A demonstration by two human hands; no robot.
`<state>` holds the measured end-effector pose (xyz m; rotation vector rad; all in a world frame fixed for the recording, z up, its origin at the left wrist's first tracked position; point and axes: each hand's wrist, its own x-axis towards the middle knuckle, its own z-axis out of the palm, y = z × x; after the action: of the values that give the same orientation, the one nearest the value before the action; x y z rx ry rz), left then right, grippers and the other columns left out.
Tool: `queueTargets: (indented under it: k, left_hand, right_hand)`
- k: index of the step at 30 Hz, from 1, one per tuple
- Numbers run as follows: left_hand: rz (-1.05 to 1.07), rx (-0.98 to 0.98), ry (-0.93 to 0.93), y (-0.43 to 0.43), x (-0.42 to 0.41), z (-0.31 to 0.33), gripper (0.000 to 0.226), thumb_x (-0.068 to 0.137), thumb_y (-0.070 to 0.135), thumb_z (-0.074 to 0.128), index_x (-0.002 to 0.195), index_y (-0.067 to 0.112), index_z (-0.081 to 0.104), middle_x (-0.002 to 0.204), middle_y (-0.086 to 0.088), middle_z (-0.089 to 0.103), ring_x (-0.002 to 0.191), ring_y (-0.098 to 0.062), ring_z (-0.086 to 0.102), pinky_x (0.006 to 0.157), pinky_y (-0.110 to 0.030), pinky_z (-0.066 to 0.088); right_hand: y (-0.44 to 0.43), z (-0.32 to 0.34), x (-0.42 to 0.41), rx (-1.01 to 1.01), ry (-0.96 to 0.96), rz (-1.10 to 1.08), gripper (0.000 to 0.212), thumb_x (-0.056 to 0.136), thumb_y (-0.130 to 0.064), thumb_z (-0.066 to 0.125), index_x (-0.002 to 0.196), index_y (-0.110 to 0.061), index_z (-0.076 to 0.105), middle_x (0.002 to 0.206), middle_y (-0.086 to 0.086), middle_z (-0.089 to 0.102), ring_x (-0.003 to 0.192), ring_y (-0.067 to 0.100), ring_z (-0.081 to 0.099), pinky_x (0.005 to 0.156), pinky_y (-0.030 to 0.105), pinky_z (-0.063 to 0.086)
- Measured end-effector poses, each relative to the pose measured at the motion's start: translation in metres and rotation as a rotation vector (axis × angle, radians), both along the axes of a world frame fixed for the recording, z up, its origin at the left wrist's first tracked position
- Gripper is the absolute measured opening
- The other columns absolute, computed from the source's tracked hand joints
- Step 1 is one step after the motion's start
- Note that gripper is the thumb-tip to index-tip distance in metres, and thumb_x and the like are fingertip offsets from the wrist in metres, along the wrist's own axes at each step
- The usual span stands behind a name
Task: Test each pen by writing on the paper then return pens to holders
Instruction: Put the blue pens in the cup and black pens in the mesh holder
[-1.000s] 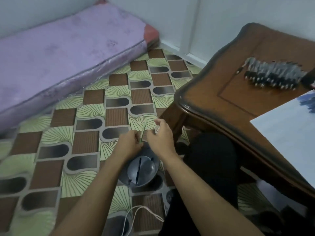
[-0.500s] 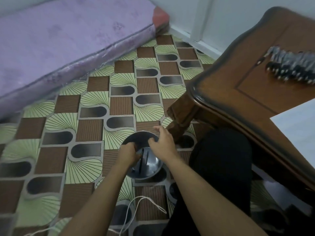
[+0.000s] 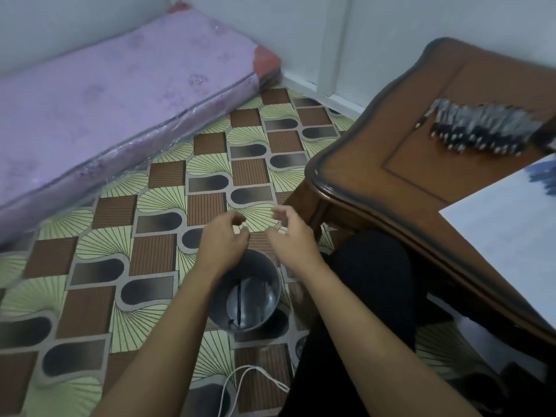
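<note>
A round grey holder (image 3: 247, 296) stands on the patterned floor beside my knee, with two dark pens (image 3: 239, 302) lying inside it. My left hand (image 3: 224, 239) and my right hand (image 3: 288, 234) hover just above its far rim, a small gap between them, fingers loosely curled and holding nothing. On the wooden table (image 3: 391, 164) at the right lies a row of several dark pens (image 3: 478, 127). A white sheet of paper (image 3: 511, 233) with blue scribbles near its top edge lies at the far right.
A purple mattress (image 3: 114, 94) lies along the wall at the left. A white cable (image 3: 240, 383) loops over the floor near the bottom. My black-clad leg (image 3: 370, 284) fills the space between the holder and the table.
Both hands dropped a thin pen into the holder, then lifted away from its rim and spread apart. The pen they held a second ago is gone from them.
</note>
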<state>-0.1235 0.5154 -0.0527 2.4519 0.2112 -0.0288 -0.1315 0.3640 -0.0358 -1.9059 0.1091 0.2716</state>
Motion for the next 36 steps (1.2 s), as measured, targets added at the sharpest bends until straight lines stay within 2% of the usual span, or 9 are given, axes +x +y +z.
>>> queueTargets:
  k: [4,8,12,17,21,24,28,32,36]
  left_hand:
    - [-0.14,0.049,-0.15,-0.033,0.024,0.051,0.029,0.098,0.021,0.058,0.125,0.014,0.064,0.127,-0.001,0.065,0.118,-0.018,0.057,0.094,-0.027,0.038]
    - [-0.326,0.107,-0.263,-0.083,0.049,0.091,0.028,0.097,0.023,0.058,0.124,0.018,0.064,0.128,-0.002,0.063,0.122,-0.019,0.053,0.097,-0.029,0.036]
    - [-0.564,0.162,-0.288,-0.144,0.065,0.107,0.029,0.094,0.025,0.06,0.122,0.018,0.064,0.128,-0.005,0.062,0.123,-0.024,0.052,0.105,-0.038,0.041]
    - [-0.872,0.202,-0.249,-0.227,0.067,0.104,0.031,0.092,0.022,0.063,0.122,0.013,0.067,0.127,-0.01,0.062,0.12,-0.026,0.054,0.105,-0.032,0.037]
    - [-1.046,0.219,-0.163,-0.281,0.061,0.085,0.038,0.089,0.025,0.054,0.122,0.01,0.065,0.123,-0.012,0.061,0.118,-0.031,0.053,0.103,-0.038,0.04]
    - [-1.103,0.22,-0.163,-0.314,0.053,0.074,0.047,0.094,0.029,0.05,0.139,0.018,0.053,0.143,-0.006,0.05,0.134,-0.026,0.04,0.111,-0.045,0.034]
    - [-1.127,0.355,-0.2,-0.345,0.045,0.058,0.057,0.101,0.046,0.046,0.153,0.028,0.031,0.161,0.007,0.028,0.146,-0.02,0.022,0.113,-0.047,0.021]
    - [-1.077,0.393,-0.219,-0.359,0.037,0.043,0.054,0.102,0.053,0.036,0.151,0.031,0.034,0.16,0.008,0.029,0.145,-0.019,0.023,0.111,-0.05,0.018]
    - [-1.017,0.413,-0.266,-0.368,0.025,0.039,0.053,0.1,0.058,0.035,0.147,0.034,0.037,0.157,0.011,0.033,0.141,-0.018,0.028,0.108,-0.053,0.021]
  right_hand:
    - [-0.046,0.046,0.009,0.066,-0.047,-0.038,0.034,0.093,-0.02,0.06,0.126,-0.027,0.057,0.12,-0.011,0.063,0.111,0.003,0.056,0.091,0.023,0.041]
    - [-0.108,0.082,0.014,0.053,-0.047,-0.076,0.023,0.093,-0.029,0.06,0.116,-0.032,0.062,0.113,-0.012,0.066,0.107,0.006,0.06,0.087,0.029,0.051]
    - [-0.172,0.099,0.011,-0.022,-0.044,-0.189,0.018,0.091,-0.032,0.06,0.108,-0.032,0.066,0.11,-0.01,0.066,0.105,0.011,0.062,0.088,0.032,0.051]
    - [-0.246,0.101,-0.011,-0.075,0.002,-0.333,0.018,0.095,-0.028,0.056,0.111,-0.026,0.064,0.108,-0.008,0.063,0.098,0.011,0.06,0.073,0.022,0.044]
    - [-0.291,0.092,-0.035,-0.203,0.02,-0.428,0.029,0.095,-0.027,0.053,0.123,-0.026,0.06,0.121,-0.007,0.059,0.112,0.013,0.054,0.089,0.028,0.039]
    - [-0.316,0.079,-0.051,-0.329,-0.015,-0.434,0.035,0.097,-0.023,0.053,0.132,-0.023,0.055,0.134,-0.004,0.055,0.117,0.012,0.049,0.097,0.027,0.036]
    - [-0.344,0.054,-0.064,-0.571,-0.068,-0.469,0.042,0.098,-0.022,0.051,0.14,-0.021,0.05,0.147,0.002,0.048,0.136,0.024,0.039,0.114,0.041,0.03]
    - [-0.361,0.037,-0.075,-0.762,-0.026,-0.443,0.049,0.102,-0.03,0.043,0.15,-0.024,0.038,0.16,0.003,0.032,0.149,0.026,0.018,0.122,0.047,0.013]
    - [-0.376,0.029,-0.086,-0.834,-0.005,-0.403,0.049,0.103,-0.033,0.037,0.152,-0.026,0.034,0.163,0.0,0.024,0.152,0.023,0.012,0.123,0.049,0.005]
